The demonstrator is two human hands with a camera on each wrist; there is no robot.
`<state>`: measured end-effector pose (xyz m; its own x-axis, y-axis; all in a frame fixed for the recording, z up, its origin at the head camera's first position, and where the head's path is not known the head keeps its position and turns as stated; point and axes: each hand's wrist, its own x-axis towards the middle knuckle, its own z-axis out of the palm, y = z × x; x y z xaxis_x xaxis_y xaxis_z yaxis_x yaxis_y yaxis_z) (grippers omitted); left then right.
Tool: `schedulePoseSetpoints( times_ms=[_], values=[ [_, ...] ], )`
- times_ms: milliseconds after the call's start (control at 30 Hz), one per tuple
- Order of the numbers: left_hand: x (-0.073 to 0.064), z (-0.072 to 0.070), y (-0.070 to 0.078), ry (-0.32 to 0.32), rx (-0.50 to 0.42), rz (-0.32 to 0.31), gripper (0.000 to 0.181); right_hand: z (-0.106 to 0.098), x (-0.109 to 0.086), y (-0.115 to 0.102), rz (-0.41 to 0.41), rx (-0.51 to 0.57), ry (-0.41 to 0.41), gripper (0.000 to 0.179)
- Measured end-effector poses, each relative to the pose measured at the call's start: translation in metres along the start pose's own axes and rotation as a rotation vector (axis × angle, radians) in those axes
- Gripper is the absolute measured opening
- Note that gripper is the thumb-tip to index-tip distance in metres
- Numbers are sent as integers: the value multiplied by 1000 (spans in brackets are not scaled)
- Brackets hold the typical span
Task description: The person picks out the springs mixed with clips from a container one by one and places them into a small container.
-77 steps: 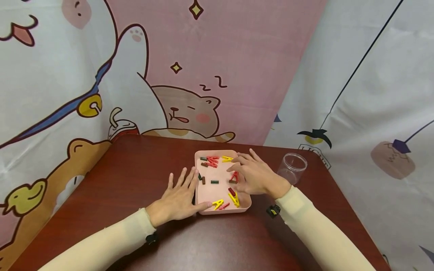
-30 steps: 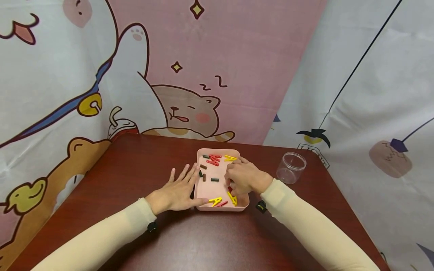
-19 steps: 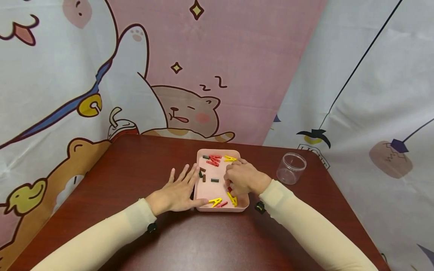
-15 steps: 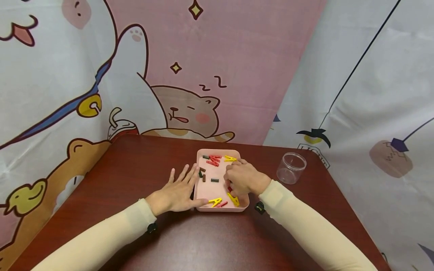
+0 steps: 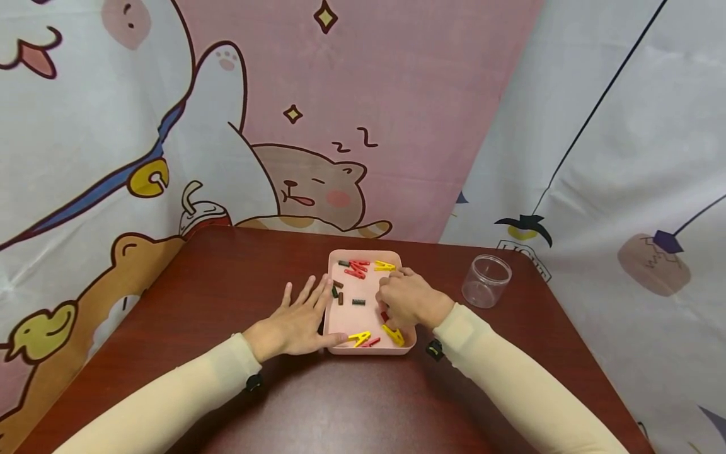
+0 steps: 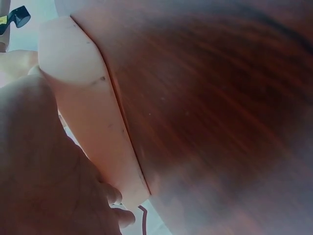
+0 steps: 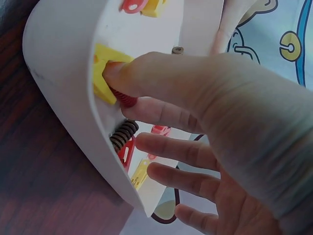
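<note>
Right hand pinches dark-red coil spring in pink plastic tray, near right edge; left hand spread at left edge. Seems early: lift-out undone; yellow plastic clips, dark-green coil springs scattered.

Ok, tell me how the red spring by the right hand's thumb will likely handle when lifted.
The red spring will probably feel light, being small next to the right hand. Its coils suggest it may squash or flex when pinched. Its round shape could make it roll if dropped.
</note>
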<state>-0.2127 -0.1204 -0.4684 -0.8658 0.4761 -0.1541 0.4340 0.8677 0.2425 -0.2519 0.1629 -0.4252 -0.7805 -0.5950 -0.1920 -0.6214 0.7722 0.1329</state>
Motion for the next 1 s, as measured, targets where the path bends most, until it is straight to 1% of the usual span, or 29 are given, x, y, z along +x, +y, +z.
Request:
schedulePoseSetpoints(
  times_ms=[167,400,600,800,1000],
  values=[
    [-1,-1,1,-7,-2,-4,126,2,-2,1,-6,11,28,25],
    [-1,-1,2,-6,-2,-3,126,7,-5,5,-13,49,87,22],
    [-1,0,2,-2,10,-4,127,8,-11,9,-21,79,166,24],
    [0,1,1,-2,15,-6,127,11,-16,13,-10,124,262,29],
    [1,2,1,-4,21,-8,127,11,-24,18,-7,99,359,29]
  ],
)
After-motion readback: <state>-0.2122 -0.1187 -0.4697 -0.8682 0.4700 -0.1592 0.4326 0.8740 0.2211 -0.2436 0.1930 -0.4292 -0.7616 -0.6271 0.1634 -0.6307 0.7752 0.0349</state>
